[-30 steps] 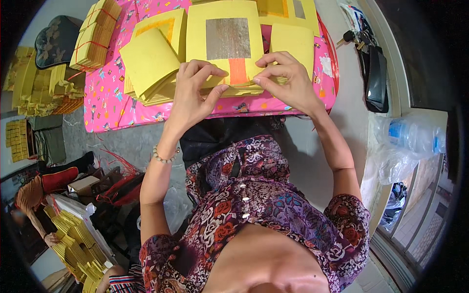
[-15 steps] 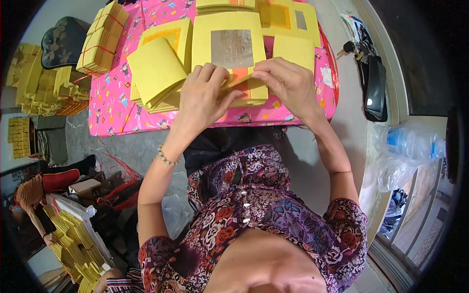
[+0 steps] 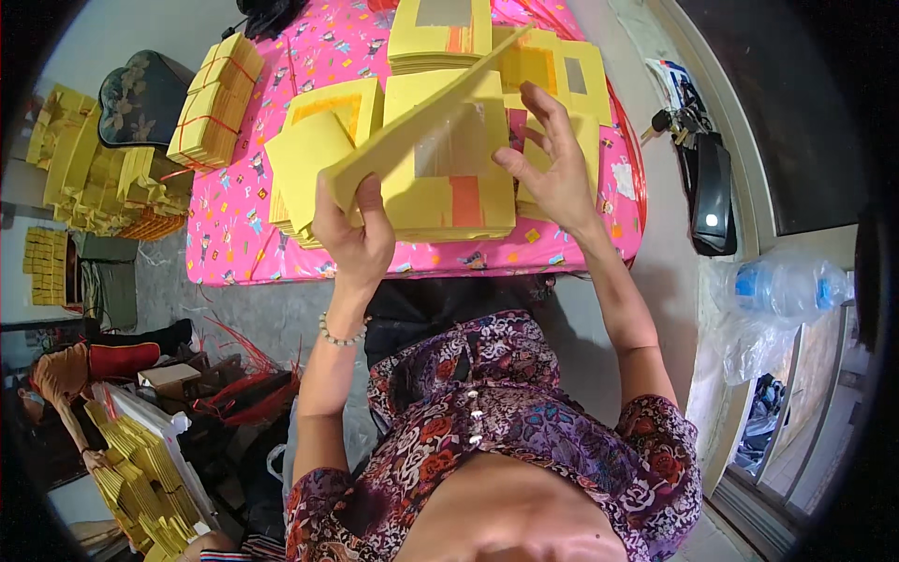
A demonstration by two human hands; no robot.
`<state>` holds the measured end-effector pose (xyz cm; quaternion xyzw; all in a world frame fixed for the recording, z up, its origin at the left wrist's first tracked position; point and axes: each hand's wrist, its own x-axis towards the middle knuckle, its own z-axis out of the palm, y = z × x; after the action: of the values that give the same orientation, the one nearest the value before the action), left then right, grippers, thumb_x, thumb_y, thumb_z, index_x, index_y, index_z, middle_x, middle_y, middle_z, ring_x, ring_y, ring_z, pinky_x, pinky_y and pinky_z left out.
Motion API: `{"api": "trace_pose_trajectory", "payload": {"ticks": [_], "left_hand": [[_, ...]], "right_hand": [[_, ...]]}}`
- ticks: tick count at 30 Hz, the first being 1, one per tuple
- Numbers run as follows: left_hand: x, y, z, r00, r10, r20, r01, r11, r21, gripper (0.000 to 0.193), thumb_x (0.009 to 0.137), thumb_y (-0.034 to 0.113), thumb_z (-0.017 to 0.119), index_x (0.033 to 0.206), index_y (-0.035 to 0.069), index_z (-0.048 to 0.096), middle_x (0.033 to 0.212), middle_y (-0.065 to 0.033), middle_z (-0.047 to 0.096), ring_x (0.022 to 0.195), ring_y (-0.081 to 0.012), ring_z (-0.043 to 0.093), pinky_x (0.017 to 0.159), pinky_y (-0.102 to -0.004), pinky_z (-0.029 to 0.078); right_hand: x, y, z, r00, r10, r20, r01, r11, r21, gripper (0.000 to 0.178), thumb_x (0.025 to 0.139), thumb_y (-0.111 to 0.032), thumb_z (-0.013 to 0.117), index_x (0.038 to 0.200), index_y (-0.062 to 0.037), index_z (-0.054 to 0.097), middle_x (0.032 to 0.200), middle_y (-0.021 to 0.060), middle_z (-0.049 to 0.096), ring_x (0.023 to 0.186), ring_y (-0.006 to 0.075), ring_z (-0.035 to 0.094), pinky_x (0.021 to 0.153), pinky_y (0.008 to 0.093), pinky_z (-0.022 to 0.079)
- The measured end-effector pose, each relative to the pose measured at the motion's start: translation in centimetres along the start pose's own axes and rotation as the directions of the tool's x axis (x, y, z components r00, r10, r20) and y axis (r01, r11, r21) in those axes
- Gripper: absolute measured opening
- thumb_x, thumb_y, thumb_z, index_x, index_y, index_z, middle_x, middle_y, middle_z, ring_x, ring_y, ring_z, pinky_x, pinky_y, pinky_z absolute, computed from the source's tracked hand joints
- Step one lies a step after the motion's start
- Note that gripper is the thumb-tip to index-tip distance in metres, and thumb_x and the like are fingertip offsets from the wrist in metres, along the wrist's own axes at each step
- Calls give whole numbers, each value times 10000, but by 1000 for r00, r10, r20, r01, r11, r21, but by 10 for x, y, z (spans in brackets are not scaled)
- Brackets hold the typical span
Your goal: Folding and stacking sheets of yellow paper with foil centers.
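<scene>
My left hand (image 3: 356, 229) pinches the near end of a yellow paper sheet (image 3: 421, 114) between thumb and fingers. The sheet is raised slantwise and shows almost edge-on, its far end up to the right. Off its right side, my right hand (image 3: 559, 183) is open, fingers apart, holding nothing. Under both lies a stack of yellow paper (image 3: 493, 208), whose top sheet bears a silver square (image 3: 449, 155) and an orange strip (image 3: 465, 201). Left of it, a folded yellow sheet (image 3: 298, 173) rests on another pile, partly behind my left hand.
The pink patterned tabletop (image 3: 257, 248) also carries yellow bundles tied with red string (image 3: 217, 103) and further yellow stacks (image 3: 440, 19). Keys (image 3: 665, 122) and a black case (image 3: 709, 187) lie at the right. At lower left another person's arm (image 3: 70, 421) reaches over yellow stacks (image 3: 140, 468).
Both hands were close together at the stack's near edge, fingers on the paper. Now my left hand has lifted a sheet at the left, and my right hand has let go and opened.
</scene>
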<state>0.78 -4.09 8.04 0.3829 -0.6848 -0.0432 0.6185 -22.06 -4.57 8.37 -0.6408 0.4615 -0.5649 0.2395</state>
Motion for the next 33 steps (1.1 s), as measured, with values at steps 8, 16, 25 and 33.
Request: {"api": "trace_pose_trajectory", "payload": {"ticks": [8,16,25,33], "left_hand": [[-24,-22,-3,904,-398,155,420,758,-500,193,928,80,552,1087,-26,530,974,-29,592,865,-79,536,749,-215,428],[-7,-15,-1,812,-268,518,562,594,-575,233,920,76,560,1130,-25,535,1034,-60,624,923,-99,574,801,-235,461],[13,-7,45,942,-80,326,233,855,-464,564,821,137,646,1294,-23,384,1294,-161,360,1182,-265,400,1003,-391,333],[26,6,51,845,-200,496,484,681,-550,532,847,48,617,1304,-33,359,1251,-138,467,1180,-193,447,985,-320,368]], "right_hand": [[3,7,6,999,-23,26,25,998,-56,897,720,-266,800,1376,40,269,1395,192,326,1237,277,409,1006,379,387],[6,-9,13,955,-92,281,37,981,193,1122,593,-349,871,1418,9,201,1413,159,308,1315,285,320,1109,404,225],[-6,-10,17,976,108,187,-187,857,481,774,706,-103,788,1336,-30,344,1240,96,514,1126,184,521,937,349,451],[1,-5,8,969,174,177,-233,883,408,588,778,-137,735,1257,7,426,1163,107,566,1059,175,561,903,322,466]]}}
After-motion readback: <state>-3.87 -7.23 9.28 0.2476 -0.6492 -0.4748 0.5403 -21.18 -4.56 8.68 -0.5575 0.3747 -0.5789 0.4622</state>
